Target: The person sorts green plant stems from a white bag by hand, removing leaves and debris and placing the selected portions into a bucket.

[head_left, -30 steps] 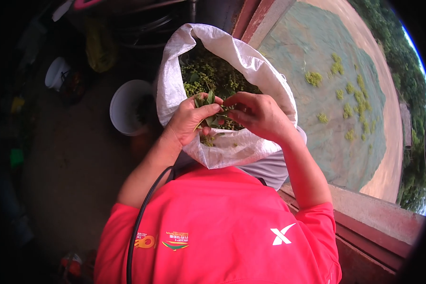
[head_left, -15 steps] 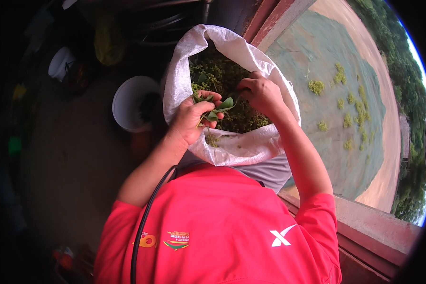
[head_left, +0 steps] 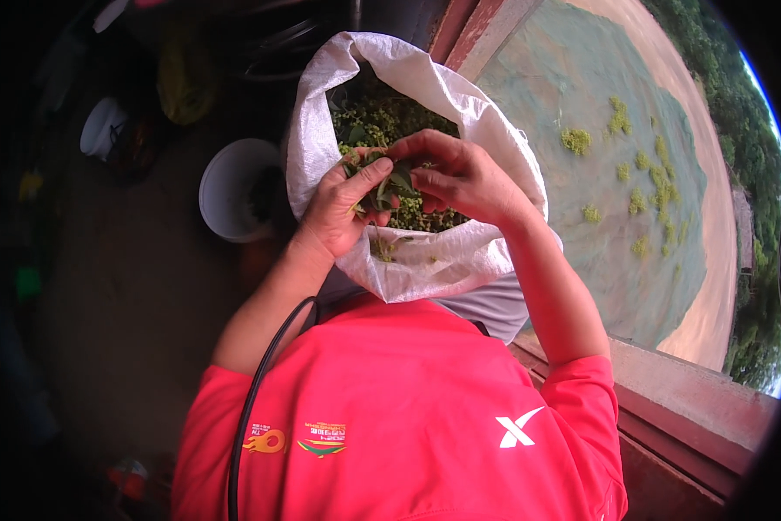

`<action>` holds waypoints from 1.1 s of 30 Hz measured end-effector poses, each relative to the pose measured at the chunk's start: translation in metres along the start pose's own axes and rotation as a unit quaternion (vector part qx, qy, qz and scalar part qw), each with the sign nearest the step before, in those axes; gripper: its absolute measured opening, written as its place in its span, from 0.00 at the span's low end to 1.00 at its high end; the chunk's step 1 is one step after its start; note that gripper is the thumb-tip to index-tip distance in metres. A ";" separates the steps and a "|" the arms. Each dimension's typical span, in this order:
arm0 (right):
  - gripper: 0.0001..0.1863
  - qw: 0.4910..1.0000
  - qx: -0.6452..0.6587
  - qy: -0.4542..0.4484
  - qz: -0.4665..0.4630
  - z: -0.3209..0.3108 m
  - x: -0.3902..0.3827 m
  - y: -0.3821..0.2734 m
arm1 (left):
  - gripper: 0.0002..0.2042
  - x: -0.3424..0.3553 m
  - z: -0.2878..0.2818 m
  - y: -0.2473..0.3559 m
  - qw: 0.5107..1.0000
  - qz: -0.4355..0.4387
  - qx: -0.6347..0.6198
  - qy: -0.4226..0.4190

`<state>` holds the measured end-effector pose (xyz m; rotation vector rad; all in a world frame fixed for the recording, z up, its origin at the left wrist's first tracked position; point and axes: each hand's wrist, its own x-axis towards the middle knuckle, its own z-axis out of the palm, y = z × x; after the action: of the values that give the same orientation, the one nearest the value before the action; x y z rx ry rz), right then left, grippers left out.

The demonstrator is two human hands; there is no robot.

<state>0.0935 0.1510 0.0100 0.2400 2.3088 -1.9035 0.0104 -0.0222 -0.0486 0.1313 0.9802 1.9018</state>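
A white woven sack point(head_left: 438, 271) stands open in front of me, its rim rolled outward. Inside lie many clusters of small green berries point(head_left: 403, 117) on stems, with some leaves among them. Over the sack's mouth, my left hand point(head_left: 343, 204) is closed around a bunch of green leaves point(head_left: 397, 181), thumb on top. My right hand point(head_left: 464, 178) meets it from the right, its fingers bent at the leaves. What lies between the right fingertips is partly hidden, so I cannot make out what they pinch.
A white bucket point(head_left: 225, 195) stands on the dark floor left of the sack. Farther left is a smaller white container point(head_left: 104, 126). Beyond a reddish frame point(head_left: 495, 35) at the right, green berry clusters point(head_left: 575, 141) lie spread on a green sheet point(head_left: 538, 95).
My right hand has moved left from the sack's right side to the leaves in my left hand. My left hand keeps hold of them. The view has shifted slightly.
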 end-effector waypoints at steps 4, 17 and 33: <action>0.09 0.971 -0.154 0.184 0.011 -0.026 0.007 0.026 | 0.08 0.002 -0.007 -0.004 0.998 0.015 -0.029 0.056; 0.14 0.883 -0.423 0.180 0.092 -0.010 0.011 0.059 | 0.07 0.001 -0.008 -0.008 0.997 0.019 -0.047 0.062; 0.13 0.987 -0.005 0.157 0.040 -0.027 -0.013 0.025 | 0.19 -0.006 0.000 -0.002 0.998 -0.001 0.034 -0.057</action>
<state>0.1116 0.1815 -0.0061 0.6642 2.4532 -1.9342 0.0150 -0.0268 -0.0481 0.2762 0.9661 1.8399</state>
